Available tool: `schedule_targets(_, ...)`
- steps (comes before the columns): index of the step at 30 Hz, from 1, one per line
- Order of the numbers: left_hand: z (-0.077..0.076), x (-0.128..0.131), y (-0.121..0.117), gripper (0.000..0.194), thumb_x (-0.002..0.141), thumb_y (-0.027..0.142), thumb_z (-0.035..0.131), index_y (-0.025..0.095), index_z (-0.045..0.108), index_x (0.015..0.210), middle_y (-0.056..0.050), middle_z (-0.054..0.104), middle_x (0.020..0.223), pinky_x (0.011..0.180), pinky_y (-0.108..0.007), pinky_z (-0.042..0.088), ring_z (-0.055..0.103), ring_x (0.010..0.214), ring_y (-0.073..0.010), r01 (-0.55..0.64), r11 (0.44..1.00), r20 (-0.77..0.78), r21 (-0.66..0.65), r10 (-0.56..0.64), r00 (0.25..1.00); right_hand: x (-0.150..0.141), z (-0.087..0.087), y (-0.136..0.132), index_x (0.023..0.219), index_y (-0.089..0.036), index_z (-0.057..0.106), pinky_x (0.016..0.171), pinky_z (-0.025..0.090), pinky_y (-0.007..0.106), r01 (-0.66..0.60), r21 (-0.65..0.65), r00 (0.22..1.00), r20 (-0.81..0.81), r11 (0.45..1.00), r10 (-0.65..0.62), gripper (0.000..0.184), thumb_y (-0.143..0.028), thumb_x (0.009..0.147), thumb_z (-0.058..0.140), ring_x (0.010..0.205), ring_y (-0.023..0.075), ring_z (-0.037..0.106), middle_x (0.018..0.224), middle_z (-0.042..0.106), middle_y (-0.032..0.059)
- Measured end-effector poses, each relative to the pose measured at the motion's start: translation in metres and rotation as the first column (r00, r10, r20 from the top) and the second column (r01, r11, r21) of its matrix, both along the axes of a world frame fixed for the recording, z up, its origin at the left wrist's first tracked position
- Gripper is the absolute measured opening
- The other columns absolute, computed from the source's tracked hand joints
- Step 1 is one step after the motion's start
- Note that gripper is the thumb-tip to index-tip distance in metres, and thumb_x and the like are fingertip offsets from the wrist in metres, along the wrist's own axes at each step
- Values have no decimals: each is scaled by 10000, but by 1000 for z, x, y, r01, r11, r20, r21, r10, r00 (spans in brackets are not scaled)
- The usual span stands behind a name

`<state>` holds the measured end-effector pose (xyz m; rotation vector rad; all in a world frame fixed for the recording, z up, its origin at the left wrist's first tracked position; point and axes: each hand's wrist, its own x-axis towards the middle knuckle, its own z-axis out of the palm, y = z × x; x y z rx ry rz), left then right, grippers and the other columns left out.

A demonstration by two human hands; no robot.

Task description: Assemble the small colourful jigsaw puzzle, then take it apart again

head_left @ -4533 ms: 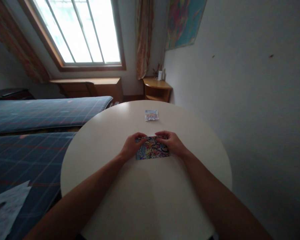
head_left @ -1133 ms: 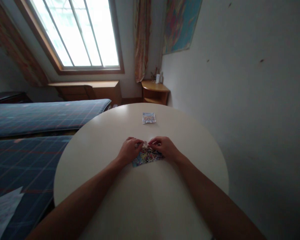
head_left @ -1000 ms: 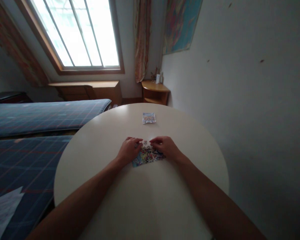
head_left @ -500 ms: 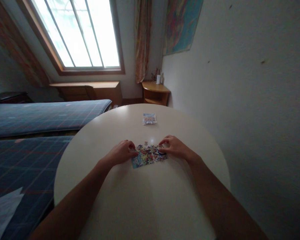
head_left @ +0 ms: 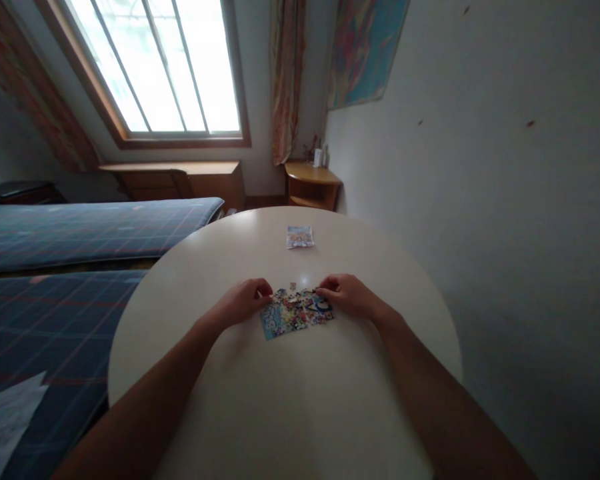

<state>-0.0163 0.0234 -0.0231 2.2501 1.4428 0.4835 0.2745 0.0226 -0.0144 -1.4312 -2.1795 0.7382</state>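
Note:
A partly joined jigsaw puzzle (head_left: 290,317) with a colourful cartoon-like print lies on the round white table (head_left: 290,400), its upper edge jagged. My left hand (head_left: 245,300) is closed at the puzzle's upper left corner, thumb and fingers gripping the edge. At the upper right edge, my right hand (head_left: 349,295) has thumb and forefinger pinched on the puzzle. Just beyond the jagged edge sits one small loose puzzle piece (head_left: 293,286). The fingertips partly cover the edges they touch.
A small square printed packet (head_left: 300,237) lies toward the table's far side. Left of the table is a bed with a blue plaid cover (head_left: 70,320) and a sheet of paper (head_left: 10,420) on it. A white wall (head_left: 505,233) stands close on the right.
My right thumb has drawn back from over the puzzle to its upper right edge. My left fingers have shifted slightly left and up, and the puzzle's left end sits slightly lower and further left.

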Motion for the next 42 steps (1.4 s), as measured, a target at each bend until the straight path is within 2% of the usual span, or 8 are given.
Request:
schedule_targets(4, 2, 4, -1, 205, 849, 354, 583, 202, 691, 935, -36, 687, 832, 660, -281, 448, 624, 735, -184, 4, 998, 16, 59, -5, 1000, -4, -3, 2, 921, -160, 737, 666, 433, 266, 5, 35, 999, -37, 999, -4, 245, -349, 873, 588, 716, 166, 639, 851, 750, 70)
schedule_targets(9, 1, 23, -10, 218, 864, 375, 620, 212, 687, 993, -46, 696, 956, 763, -295, 477, 637, 852, -189, 43, 978, 171, 205, -79, 982, -15, -2, -4, 857, -150, 726, 619, 420, 251, 0, 39, 985, -170, 999, 7, 286, -427, 819, 665, 653, 144, 590, 773, 725, 51)
schedule_targets(15, -2, 45, -20, 151, 893, 308, 592, 202, 698, 911, -22, 727, 856, 756, -274, 484, 652, 786, -163, 86, 977, 312, 193, -144, 939, -29, -4, -8, 779, -149, 705, 604, 407, 244, -44, 50, 963, -262, 998, 55, 364, -513, 778, 693, 633, 135, 565, 692, 679, 24)
schedule_targets(24, -4, 42, -16, 168, 895, 308, 569, 193, 689, 922, -9, 739, 819, 697, -253, 482, 650, 715, -146, 37, 991, 358, 125, -80, 930, -30, -1, -8, 878, -150, 735, 701, 468, 278, -69, 0, 937, -344, 998, 64, 346, -478, 819, 642, 746, 178, 644, 815, 744, 54)
schedule_targets(31, -9, 34, -7, 191, 876, 286, 561, 219, 715, 967, -28, 738, 856, 769, -296, 492, 665, 792, -185, -98, 980, 135, 175, 75, 988, -18, -7, 1, 1123, -170, 715, 695, 461, 275, 99, 122, 990, -116, 988, -85, 364, -393, 857, 604, 739, 173, 643, 921, 741, 74)
schedule_targets(35, -9, 29, -4, 237, 871, 296, 573, 200, 704, 1043, -77, 708, 982, 858, -368, 478, 636, 917, -238, -120, 967, 96, 226, 101, 990, -4, -1, 1, 973, -160, 754, 682, 453, 284, 110, 106, 994, -13, 988, -109, 397, -486, 895, 542, 737, 183, 634, 894, 736, 96)
schedule_targets(38, -9, 28, -6, 240, 872, 352, 598, 212, 703, 1037, -78, 690, 1015, 893, -383, 470, 616, 966, -248, -60, 962, 84, 265, 38, 996, 6, 2, 0, 916, -170, 761, 643, 452, 275, 45, 13, 998, 42, 999, -45, 383, -522, 802, 662, 714, 181, 622, 854, 723, 87)
schedule_targets(42, -10, 31, -11, 233, 849, 407, 652, 243, 720, 1001, -64, 678, 1058, 952, -390, 438, 588, 1012, -243, 99, 954, 56, 284, -120, 991, 12, 1, 0, 885, -178, 764, 660, 452, 271, 5, -9, 997, 83, 1000, -4, 270, -400, 733, 754, 748, 178, 612, 876, 702, 80)
